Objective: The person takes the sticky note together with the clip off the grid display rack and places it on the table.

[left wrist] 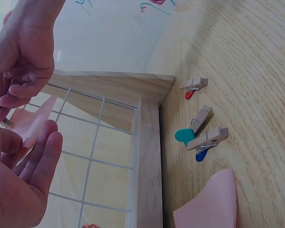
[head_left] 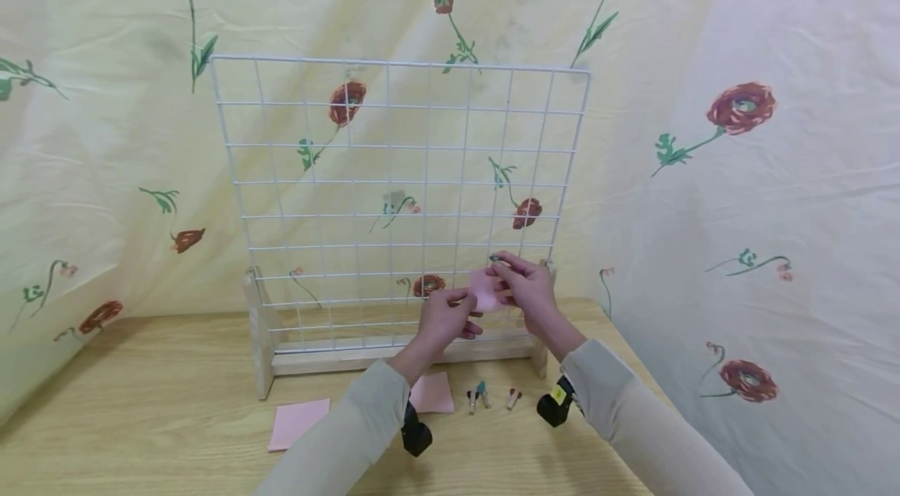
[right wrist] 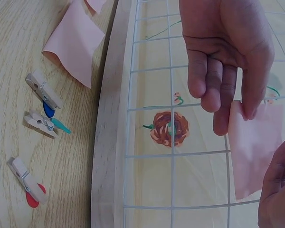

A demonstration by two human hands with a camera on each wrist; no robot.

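Note:
In front of the white wire grid (head_left: 401, 62), a small pink sheet of paper (head_left: 483, 293) is held up between both hands. My left hand (head_left: 444, 318) pinches its left edge between thumb and fingers, as the right wrist view also shows on the paper (right wrist: 257, 149). My right hand (head_left: 530, 291) is at the paper's upper right. It pinches a clothespin with a green end (left wrist: 7, 122), mostly hidden by the fingers, at the paper's edge. The sheet overlaps the grid's lower right squares in the head view.
Wooden feet and a crossbar (head_left: 330, 359) carry the grid. Below it on the table lie a clothespin with a red piece (right wrist: 28, 183), one with teal (right wrist: 42, 124) and one with blue (right wrist: 43, 92). Two more pink sheets, one left (head_left: 298, 423) and one nearer (head_left: 432, 393), lie there.

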